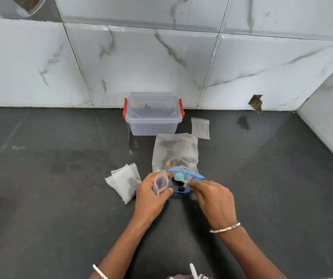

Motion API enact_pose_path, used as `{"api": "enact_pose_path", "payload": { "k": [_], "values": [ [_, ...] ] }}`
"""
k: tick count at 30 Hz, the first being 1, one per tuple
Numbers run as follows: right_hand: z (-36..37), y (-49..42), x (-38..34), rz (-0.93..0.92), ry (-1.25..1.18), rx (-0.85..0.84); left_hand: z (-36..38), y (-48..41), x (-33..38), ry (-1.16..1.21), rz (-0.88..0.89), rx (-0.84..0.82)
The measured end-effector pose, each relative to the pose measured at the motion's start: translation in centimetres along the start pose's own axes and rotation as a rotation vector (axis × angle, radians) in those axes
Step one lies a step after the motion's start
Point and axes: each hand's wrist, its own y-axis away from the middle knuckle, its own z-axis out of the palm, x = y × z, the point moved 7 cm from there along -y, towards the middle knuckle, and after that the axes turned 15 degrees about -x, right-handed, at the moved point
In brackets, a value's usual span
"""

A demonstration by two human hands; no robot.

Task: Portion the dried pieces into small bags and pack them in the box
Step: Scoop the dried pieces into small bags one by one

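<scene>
While our left hand grips the small bag, the dried pieces lie just right of it. Our right hand is nearer them; its fingers pinch narrow, on what we cannot tell.

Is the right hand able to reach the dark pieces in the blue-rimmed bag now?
Probably yes: the blue-rimmed bag gapes open, the right hand is at its rim, with only a teal scoop among the dark pieces.

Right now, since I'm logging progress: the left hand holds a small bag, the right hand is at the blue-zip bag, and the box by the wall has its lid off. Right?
No: the head view shows the box with its lid on. The left hand does hold a small bag, the right hand at the blue-zip bag.
</scene>
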Motion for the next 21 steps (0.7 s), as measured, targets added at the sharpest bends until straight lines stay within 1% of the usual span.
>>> {"api": "enact_pose_path", "payload": {
  "k": [3,7,9,11,13,16,21],
  "values": [
    [-0.1,0.6,0.5,0.031,0.020,-0.038,0.0,0.0,-0.3,0.018,-0.027,0.013],
    [-0.4,1.6,1.2,0.064,-0.035,-0.083,0.1,-0.2,-1.0,0.040,-0.051,0.012],
    [-0.4,1.9,1.6,0.115,-0.127,-0.097,0.1,-0.2,-1.1,0.058,-0.060,0.011],
    [-0.2,2.1,2.2,0.215,-0.298,-0.114,0.1,-0.2,-1.2,0.105,-0.073,0.009],
    [0.4,2.3,2.6,0.308,-0.459,-0.143,0.3,-0.1,-1.2,0.182,-0.083,-0.004],
    [1.5,2.6,2.3,0.358,-0.621,-0.209,0.8,-0.2,-1.8,0.359,-0.095,-0.023],
    [2.3,3.1,1.6,0.400,-0.749,-0.236,1.3,-0.3,-2.2,0.624,-0.097,-0.052]
  ]
}}
